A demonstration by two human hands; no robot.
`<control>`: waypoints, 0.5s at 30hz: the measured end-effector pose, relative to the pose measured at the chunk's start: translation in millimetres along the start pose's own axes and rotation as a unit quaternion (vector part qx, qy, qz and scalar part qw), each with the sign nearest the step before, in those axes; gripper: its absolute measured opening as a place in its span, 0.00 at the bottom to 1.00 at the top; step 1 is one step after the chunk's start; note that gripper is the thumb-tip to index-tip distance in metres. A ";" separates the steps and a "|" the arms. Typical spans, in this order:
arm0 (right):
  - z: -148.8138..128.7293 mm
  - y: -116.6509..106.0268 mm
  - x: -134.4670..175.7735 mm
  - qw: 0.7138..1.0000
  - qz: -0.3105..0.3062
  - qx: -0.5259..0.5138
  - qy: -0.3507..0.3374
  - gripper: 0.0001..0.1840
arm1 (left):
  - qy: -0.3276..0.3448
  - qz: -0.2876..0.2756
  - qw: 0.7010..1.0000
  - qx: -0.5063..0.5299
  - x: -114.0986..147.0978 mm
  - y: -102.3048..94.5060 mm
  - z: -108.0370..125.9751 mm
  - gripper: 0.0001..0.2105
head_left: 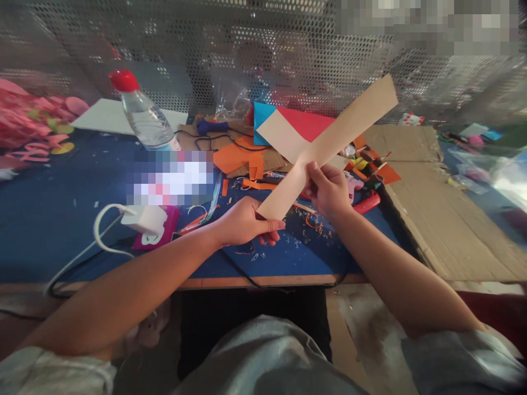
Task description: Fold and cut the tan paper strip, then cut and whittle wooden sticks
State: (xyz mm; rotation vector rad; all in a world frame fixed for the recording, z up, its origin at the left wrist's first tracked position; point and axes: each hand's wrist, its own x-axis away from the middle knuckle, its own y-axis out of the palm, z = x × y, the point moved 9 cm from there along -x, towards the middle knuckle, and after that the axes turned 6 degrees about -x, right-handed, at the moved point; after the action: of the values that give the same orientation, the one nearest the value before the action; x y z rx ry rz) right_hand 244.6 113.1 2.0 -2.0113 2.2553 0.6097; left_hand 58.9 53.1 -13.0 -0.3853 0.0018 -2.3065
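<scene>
**Above the blue table (pixel 78 181), a tan paper cross (pixel 294 175) held aslant**

The tan paper cross is raised in front of the person, its long strip running from near left to far right. The left hand (pixel 242 222) is at the near-left end, thumb on top and fingers curled beneath, closed on the paper with no gap showing. The right hand (pixel 329 189) is farther along the same strip, just on the near side of the crossing, its thumb pressed on the face in a closed pinch; the fingers behind are partly hidden. So the right hand is the nearer one to the crossing, and most of the length lies beyond it, to the far right, where that end is free. A shorter arm points to the far left. Some tan shows to the right of the right hand, but whether it belongs to the cross I cannot tell.

Behind the paper lie a red and blue sheet (pixel 307 122) and orange scraps (pixel 234 156); to the right is brown cardboard (pixel 415 186).

On the far left, the red-capped bottle (pixel 144 118) carries a label (pixel 168 145) too blurred to read. No writing or brand can be made out on the white charger (pixel 144 220) or the purple socket block (pixel 172 219).
</scene>
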 end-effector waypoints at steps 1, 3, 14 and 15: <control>-1.1 -0.2 -0.3 1.000 0.004 0.002 -0.002 0.32 | 0.002 -0.003 1.000 0.000 0.1 0.4 -0.5 0.12; -2.3 -0.4 -1.2 1.000 0.010 0.005 -0.002 0.33 | 0.011 -0.009 1.000 0.005 0.4 1.1 -0.3 0.13; 10.4 25.4 16.8 0.991 -0.105 0.002 0.083 0.34 | 0.067 -0.071 0.978 0.184 1.7 6.2 4.7 0.31; 9.5 30.1 20.0 0.989 -0.124 0.012 0.084 0.34 | 0.070 -0.068 0.979 0.181 1.3 5.8 5.1 0.31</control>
State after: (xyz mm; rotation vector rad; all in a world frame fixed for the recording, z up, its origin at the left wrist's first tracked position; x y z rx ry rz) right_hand 210.6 99.5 -5.1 -2.3619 2.0318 0.4039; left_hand 63.6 48.8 -8.5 -0.0368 -0.3799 -2.3998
